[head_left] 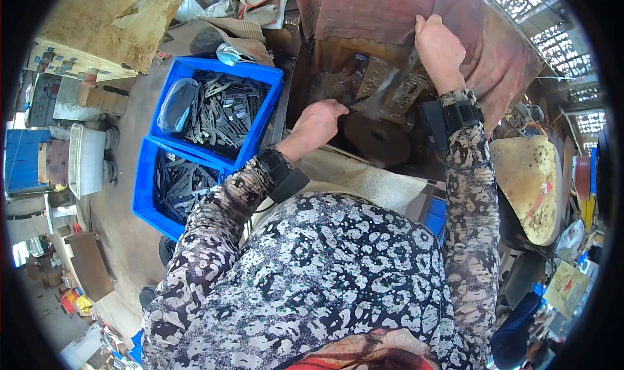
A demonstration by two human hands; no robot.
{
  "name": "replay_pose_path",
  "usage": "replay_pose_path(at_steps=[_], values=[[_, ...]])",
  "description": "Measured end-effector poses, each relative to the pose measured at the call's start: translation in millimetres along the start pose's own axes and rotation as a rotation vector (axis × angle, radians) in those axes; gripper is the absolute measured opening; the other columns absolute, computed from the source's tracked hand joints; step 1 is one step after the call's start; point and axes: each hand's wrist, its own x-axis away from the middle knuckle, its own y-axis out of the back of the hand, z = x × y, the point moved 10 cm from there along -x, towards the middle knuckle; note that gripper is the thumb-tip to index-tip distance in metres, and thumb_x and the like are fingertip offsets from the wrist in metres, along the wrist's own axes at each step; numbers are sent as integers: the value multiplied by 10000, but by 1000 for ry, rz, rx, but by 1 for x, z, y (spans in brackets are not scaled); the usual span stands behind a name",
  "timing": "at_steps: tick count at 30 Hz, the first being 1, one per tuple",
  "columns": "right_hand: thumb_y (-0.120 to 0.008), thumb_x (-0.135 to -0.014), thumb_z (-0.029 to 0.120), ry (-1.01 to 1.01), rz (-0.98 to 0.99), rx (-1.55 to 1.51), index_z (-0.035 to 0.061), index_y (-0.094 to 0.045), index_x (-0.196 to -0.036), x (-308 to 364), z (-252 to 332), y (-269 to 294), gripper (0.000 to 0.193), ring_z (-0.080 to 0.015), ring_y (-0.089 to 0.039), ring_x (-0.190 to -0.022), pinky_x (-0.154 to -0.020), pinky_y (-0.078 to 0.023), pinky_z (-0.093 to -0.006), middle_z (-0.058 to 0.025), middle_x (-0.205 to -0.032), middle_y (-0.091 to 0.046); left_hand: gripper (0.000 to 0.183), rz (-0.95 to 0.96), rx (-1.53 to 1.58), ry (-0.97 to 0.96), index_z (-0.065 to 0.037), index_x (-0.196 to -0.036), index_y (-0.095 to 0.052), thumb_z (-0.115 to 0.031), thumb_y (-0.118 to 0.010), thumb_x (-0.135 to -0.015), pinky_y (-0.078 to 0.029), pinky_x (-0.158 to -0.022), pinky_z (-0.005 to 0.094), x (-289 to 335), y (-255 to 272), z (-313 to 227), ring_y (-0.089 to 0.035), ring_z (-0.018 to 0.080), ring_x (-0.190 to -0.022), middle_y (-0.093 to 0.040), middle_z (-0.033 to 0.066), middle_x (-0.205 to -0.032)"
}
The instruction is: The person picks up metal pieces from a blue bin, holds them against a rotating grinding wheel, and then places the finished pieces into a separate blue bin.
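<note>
- Black-and-white patterned shirt (338,259) fills the lower middle, with a red and tan scarf (364,352) at the bottom edge.
- Left hand (316,124): thumb and fingers are pressed together, pinching the near end of a thin dark strip (359,101).
- That strip pokes out past the fingertips to the right, slanting slightly upward over the grimy machine trough (300,87); its far end lies near a pitted metal block (372,75), and whether it touches cannot be told.
- Right hand (442,50): raised at the trough's far right, in front of a reddish-brown cloth (364,9), fingers curled with the thumb side up. Whether it grips anything cannot be told. It is well apart from the strip.
- Below the strip, to its right, sits a round brown disc (393,150) with a dark central hole.
- Between trough and shirt spreads a pale sheet (383,185).
- Left of the left hand, two blue bins adjoin: the upper bin (263,74) and the lower bin (144,185), both heaped with dark metal strips (224,106). A clear plastic tub (177,106) rests in the upper bin's left side.
- Each wrist wears a black strapped device (286,178).
</note>
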Motion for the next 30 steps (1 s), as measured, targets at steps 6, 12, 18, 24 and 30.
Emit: replay_pose_path(at_steps=[6, 12, 18, 24, 30], values=[[-421, -973, 440, 1, -2, 4, 10, -568, -895, 1, 2, -1, 461, -404, -673, -717, -626, -533, -506, -212, -724, -668, 232, 9, -5, 5, -59, -953, -705, -16, -513, -829, -512, -804, 407, 2, -1, 1, -629, 349, -900, -671, 143, -961], [-420, -973, 442, -1, -1, 6, 10, -568, -899, 0, 1, 0, 463, -405, -673, -717, -622, -534, -505, -209, -722, -670, 236, 25, -18, 15, -61, -957, -706, -19, -511, -831, -514, -804, 407, 2, -2, 1, -630, 347, -903, -672, 142, -967], [-406, -977, 452, -14, 31, 3, 10, -567, -924, 0, 3, -1, 474, -414, -673, -757, -653, -531, -513, -214, -764, -678, 235, 39, -14, 19, -65, -958, -707, -23, -512, -833, -512, -808, 406, 3, -1, 2, -629, 349, -906, -671, 144, -971], [-403, -977, 452, -44, 72, 1, 16, -567, -949, -1, 2, -3, 467, -418, -670, -783, -675, -528, -516, -212, -794, -682, 230, 51, -9, 25, -66, -956, -706, -27, -516, -833, -508, -812, 408, 1, -1, 3, -626, 351, -911, -670, 145, -971], [-401, -976, 453, -38, 72, -10, 18, -570, -947, -1, 3, -4, 467, -419, -670, -787, -681, -529, -511, -210, -802, -684, 226, 54, 2, 26, -63, -952, -706, -24, -521, -829, -507, -810, 410, 2, 1, 1, -626, 354, -906, -669, 149, -967]])
